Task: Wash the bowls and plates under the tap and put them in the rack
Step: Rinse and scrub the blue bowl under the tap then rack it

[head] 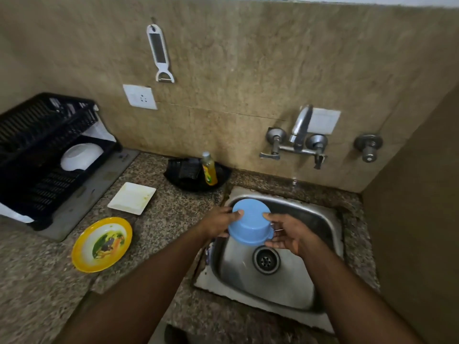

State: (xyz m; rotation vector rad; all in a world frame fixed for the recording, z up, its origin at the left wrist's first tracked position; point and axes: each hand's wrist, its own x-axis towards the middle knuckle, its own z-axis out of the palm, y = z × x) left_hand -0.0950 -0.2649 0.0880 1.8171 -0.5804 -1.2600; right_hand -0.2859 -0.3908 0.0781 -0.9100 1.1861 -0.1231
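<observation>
We hold a blue bowl [250,224] upside down over the far left part of the steel sink [330,234], its base turned up toward us. Our left hand [219,223] grips its left side, thumb on the base and fingers curled under the rim. Our right hand [285,232] grasps the right side, thumb on the base and fingers beneath the rim near a small side handle. The tap [299,130] juts from the wall beyond the sink, well apart from the bowl.

On the granite counter [173,219] to the left lie a yellow-rimmed plate [101,244], nearer us, and a white square plate [131,197] just beyond it. Farther left stands the black rack [37,150], with a white bowl [80,156] resting inverted in its lower tier. A yellow soap bottle [208,170] stands in a black dish [196,180] by the wall.
</observation>
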